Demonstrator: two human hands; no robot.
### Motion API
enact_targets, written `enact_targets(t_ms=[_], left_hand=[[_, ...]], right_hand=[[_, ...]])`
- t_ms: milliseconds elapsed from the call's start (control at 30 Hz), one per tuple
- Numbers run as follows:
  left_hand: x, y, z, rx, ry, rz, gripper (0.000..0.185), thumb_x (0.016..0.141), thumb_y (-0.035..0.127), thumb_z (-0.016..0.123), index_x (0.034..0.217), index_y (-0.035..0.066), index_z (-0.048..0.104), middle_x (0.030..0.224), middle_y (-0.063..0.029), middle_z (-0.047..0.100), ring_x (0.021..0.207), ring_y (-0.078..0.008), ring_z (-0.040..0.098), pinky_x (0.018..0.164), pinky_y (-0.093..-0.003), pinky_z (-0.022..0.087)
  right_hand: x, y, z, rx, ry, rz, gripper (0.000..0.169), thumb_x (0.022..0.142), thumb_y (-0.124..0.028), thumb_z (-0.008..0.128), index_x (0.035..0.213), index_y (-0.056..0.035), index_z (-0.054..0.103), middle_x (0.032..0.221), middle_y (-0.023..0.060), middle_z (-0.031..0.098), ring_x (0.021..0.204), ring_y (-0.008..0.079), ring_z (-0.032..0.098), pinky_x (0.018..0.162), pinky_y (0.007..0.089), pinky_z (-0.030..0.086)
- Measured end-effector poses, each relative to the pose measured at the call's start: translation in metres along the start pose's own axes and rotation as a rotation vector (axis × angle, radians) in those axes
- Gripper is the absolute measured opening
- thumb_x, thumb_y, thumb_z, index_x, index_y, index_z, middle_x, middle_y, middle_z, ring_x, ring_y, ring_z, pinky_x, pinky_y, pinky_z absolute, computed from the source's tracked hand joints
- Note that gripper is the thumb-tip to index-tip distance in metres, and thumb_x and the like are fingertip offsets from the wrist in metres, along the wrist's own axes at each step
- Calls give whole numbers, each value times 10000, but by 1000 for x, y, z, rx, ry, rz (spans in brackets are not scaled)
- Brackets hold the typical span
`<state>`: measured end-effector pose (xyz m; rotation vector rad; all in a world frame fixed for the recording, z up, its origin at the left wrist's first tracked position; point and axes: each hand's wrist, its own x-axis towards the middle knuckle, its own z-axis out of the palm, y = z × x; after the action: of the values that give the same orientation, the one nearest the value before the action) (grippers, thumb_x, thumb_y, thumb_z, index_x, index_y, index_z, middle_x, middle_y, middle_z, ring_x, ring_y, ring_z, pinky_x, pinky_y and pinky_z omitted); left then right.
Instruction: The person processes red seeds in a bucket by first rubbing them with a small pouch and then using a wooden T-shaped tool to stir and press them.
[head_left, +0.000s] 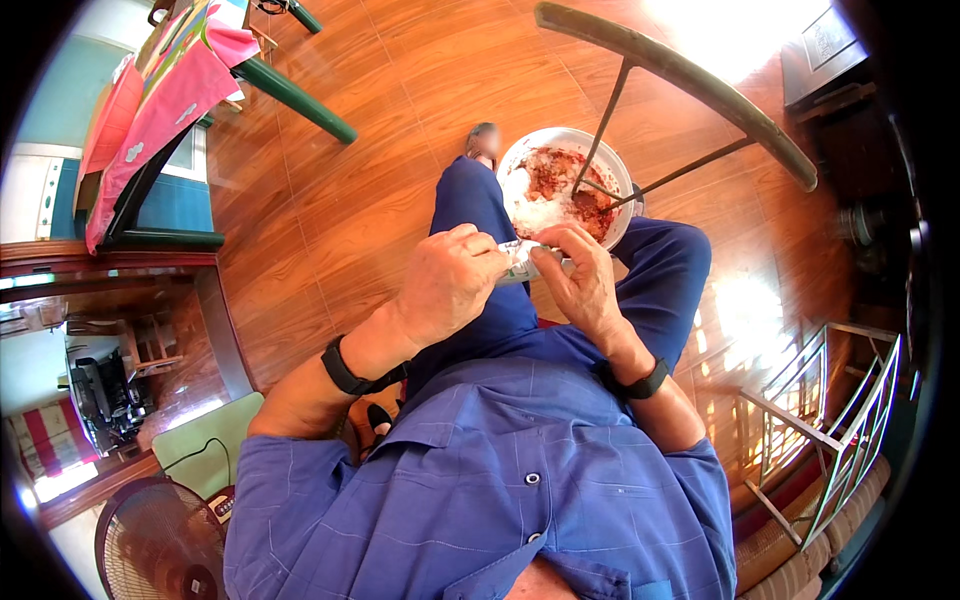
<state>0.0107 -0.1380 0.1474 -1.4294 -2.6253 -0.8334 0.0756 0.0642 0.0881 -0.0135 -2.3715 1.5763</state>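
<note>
My left hand (454, 281) grips one end of a small white plastic packet (517, 261) with green and red print. The thumb and forefinger of my right hand (581, 270) pinch its other end. The packet is held just above the near rim of a white bucket (511, 154), which stands on the floor between my knees. Inside the bucket lie a chunky red mixture (555, 169) and a heap of white granular stuff (541, 214). Two thin metal rods (609, 112) run down into the mixture from a long wooden bar (682, 75).
To the left stands a table with green legs (296, 101) and a pink cloth (165, 124). An electric fan (161, 544) is at lower left, beside a light green panel (210, 442). A metal rack (825, 435) stands at lower right. Wood-patterned tiles (345, 172) cover the floor.
</note>
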Motion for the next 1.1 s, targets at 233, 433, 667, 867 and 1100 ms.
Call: enact_targets(t_ms=[233, 433, 667, 867, 1100], left_hand=[[-11, -1, 7, 40, 80, 54, 162, 722, 55, 719, 865, 128, 743, 825, -28, 697, 778, -246, 655, 662, -386, 518], [-6, -13, 1, -18, 88, -19, 175, 744, 66, 709, 902, 129, 748, 845, -21, 669, 843, -246, 639, 707, -391, 490], [-16, -10, 12, -52, 18, -68, 168, 763, 62, 737, 923, 115, 728, 876, -22, 664, 881, -251, 626, 779, -389, 485], [-12, -22, -9, -47, 275, -198, 443, 800, 128, 797, 1209, 51, 645, 1143, -154, 639, 990, -336, 637, 930, -425, 511], [-34, -25, 3, -665, -39, -706, 725, 899, 271, 802, 1451, -10, 425, 1168, -163, 649, 949, -248, 671, 820, -386, 567]], right_hand=[[-5, -1, -1, -176, -170, 12, 107, 829, -90, 646, 910, -26, 675, 885, 184, 682, 792, 389, 668, 725, 458, 537], [11, -32, -18, -19, -246, -86, 287, 862, -126, 755, 1103, 15, 689, 1017, 191, 684, 922, 338, 690, 812, 385, 541], [-2, -23, 0, -146, -152, -229, 85, 822, -14, 722, 856, -13, 643, 817, 159, 655, 743, 371, 668, 659, 429, 522], [3, -7, -13, -297, 66, -199, 76, 864, -5, 691, 876, -6, 615, 797, 178, 612, 724, 399, 635, 643, 443, 499], [14, -2, -23, -237, 259, -111, 111, 942, -70, 658, 887, -4, 586, 775, 177, 594, 670, 327, 594, 621, 402, 475]])
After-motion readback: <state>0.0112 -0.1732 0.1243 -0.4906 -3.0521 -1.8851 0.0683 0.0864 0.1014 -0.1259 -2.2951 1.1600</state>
